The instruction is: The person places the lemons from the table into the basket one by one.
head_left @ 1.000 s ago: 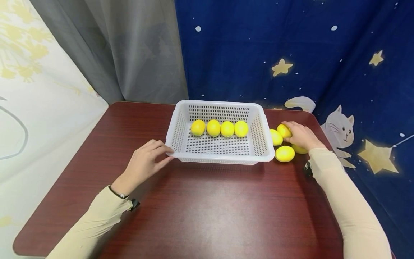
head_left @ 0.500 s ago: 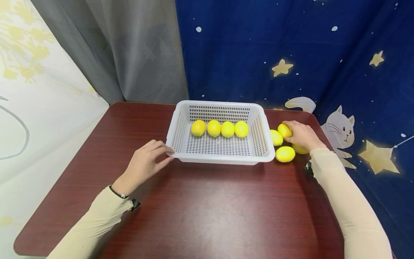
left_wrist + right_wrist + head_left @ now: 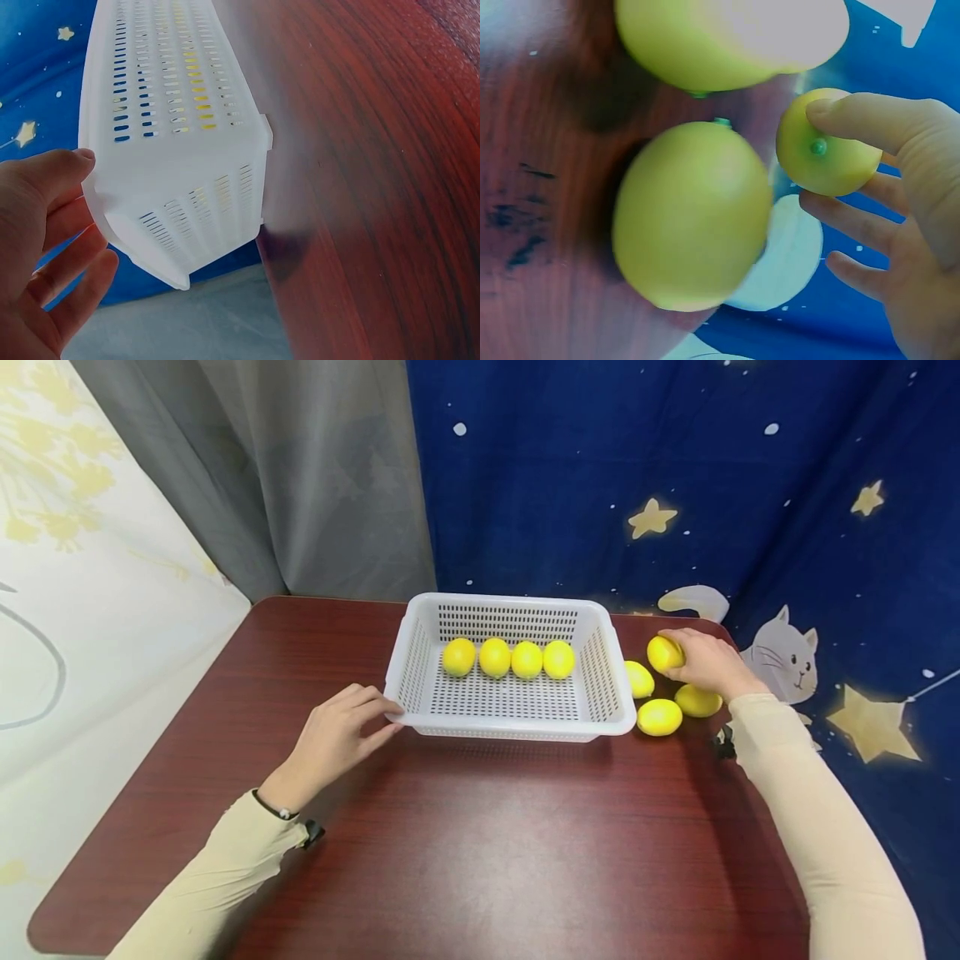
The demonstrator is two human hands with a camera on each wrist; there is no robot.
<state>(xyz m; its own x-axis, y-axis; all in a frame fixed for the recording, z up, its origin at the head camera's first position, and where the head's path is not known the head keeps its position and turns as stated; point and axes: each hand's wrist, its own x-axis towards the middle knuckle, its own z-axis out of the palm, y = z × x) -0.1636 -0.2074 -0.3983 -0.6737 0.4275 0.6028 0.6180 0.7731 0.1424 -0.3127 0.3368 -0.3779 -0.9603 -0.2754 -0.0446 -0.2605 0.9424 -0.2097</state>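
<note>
A white perforated plastic basket (image 3: pixel 510 727) stands on the table with several lemons (image 3: pixel 495 657) in a row inside. At its near left corner my left hand (image 3: pixel 337 739) pinches the rim; in the left wrist view the thumb (image 3: pixel 71 166) lies on the outside of the basket wall (image 3: pixel 180 172). To the right of the basket, my right hand (image 3: pixel 705 662) holds a lemon (image 3: pixel 664 654) between thumb and fingers. The right wrist view shows this held lemon (image 3: pixel 810 165) stem end toward the camera, its far side hidden by the fingers.
Three more lemons lie on the table right of the basket: one against its side (image 3: pixel 640 680), a near lemon (image 3: pixel 659 717) and a right lemon (image 3: pixel 698 701). The brown table (image 3: pixel 480 835) ends at a grey curtain (image 3: pixel 345 485) and a blue starry curtain (image 3: pixel 555 485).
My right hand has raised the lemon off the group and shifted slightly up and right, uncovering more of the right lemon. My left hand and the basket stay put.
</note>
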